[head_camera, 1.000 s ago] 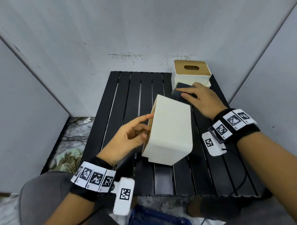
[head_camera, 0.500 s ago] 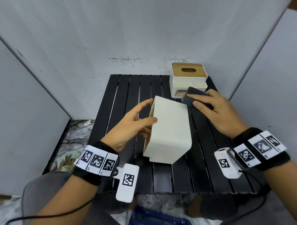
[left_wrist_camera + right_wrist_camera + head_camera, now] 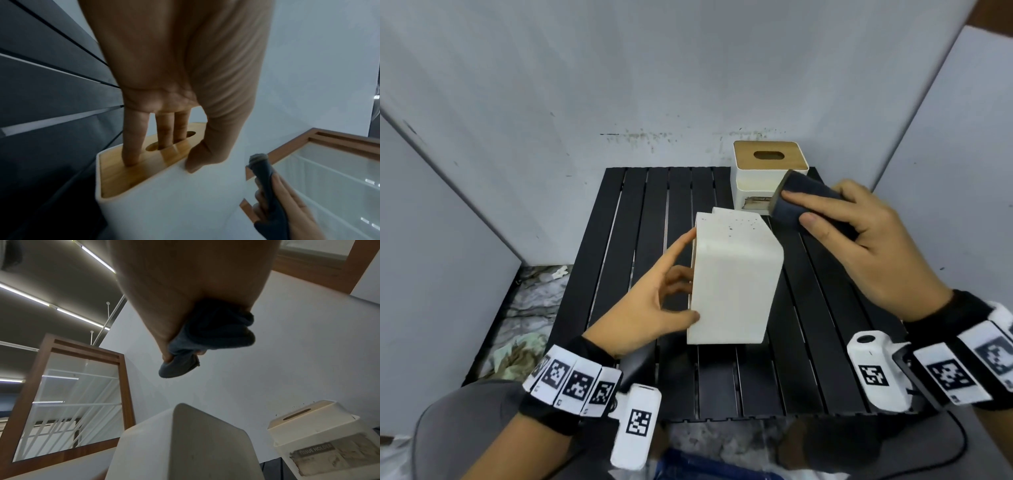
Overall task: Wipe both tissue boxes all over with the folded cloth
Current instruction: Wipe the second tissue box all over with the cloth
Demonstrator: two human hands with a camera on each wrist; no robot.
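The near white tissue box [image 3: 732, 281] lies on its side on the black slatted table [image 3: 825, 308], its wooden lid [image 3: 127, 178] facing left. My left hand [image 3: 654, 301] holds it: the thumb presses the white upper face, one finger lies on the lid and two reach into the slot. My right hand [image 3: 859, 233] grips the dark folded cloth [image 3: 804, 202] in the air, beyond and to the right of this box, not touching it. The second tissue box [image 3: 767, 171] stands upright at the back right, just behind the cloth. Dark specks dot the near box's far end.
White panels close in the table on the left, back and right. The table's front edge [image 3: 722, 416] runs just before my wrists. Littered floor [image 3: 530, 308] shows to the left. A cable [image 3: 959, 445] trails from my right wrist.
My right hand has lifted the cloth off the far end of the near box, up and to the right. My left thumb has settled on the box's upper face.
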